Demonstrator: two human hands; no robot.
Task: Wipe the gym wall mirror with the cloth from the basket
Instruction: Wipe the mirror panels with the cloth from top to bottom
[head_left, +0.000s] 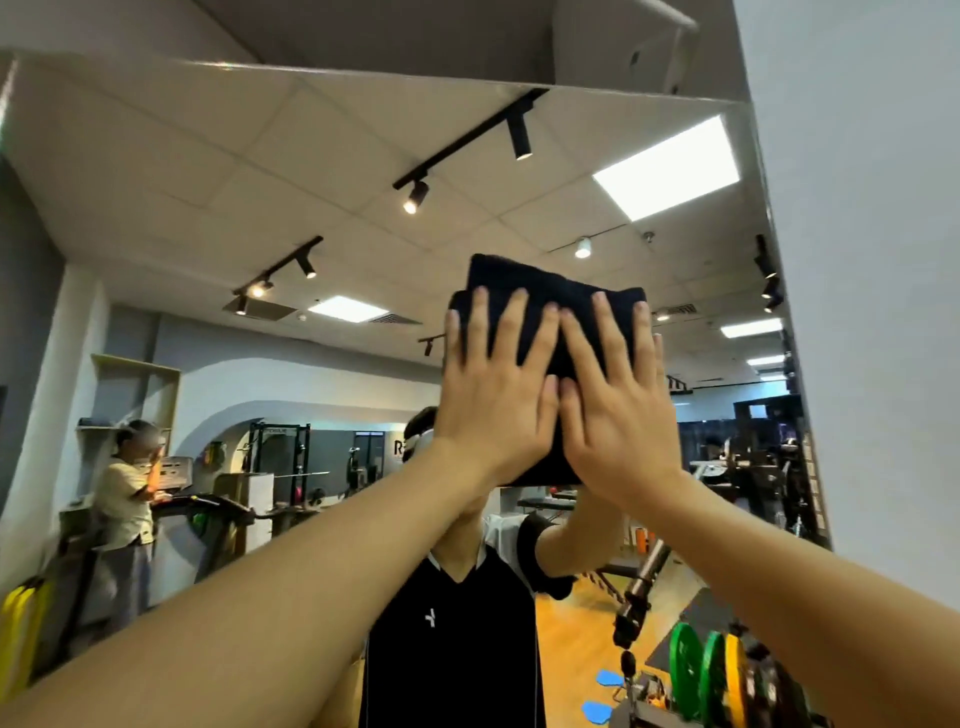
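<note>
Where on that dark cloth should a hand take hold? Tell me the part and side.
Take the cloth by its free top edge, coming from above. It lies folded flat on the mirror, with the left hand and right hand covering its lower part, fingers spread straight; only that upper edge stays exposed.

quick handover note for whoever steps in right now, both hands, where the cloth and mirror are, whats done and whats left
Left hand: open, fingers straight and spread, pressing flat on the folded black cloth.
Right hand: open, fingers straight, pressing the same cloth beside the left; the thumbs meet in the middle.
Cloth: out of the basket, flat against the large frameless gym wall mirror, at about head height, right of the mirror's centre.
Basket: not in view.
Done: cloth fetched and on the glass.
Left: how much glass is already wiped cannot be told; cover the rest of the mirror.
</note>
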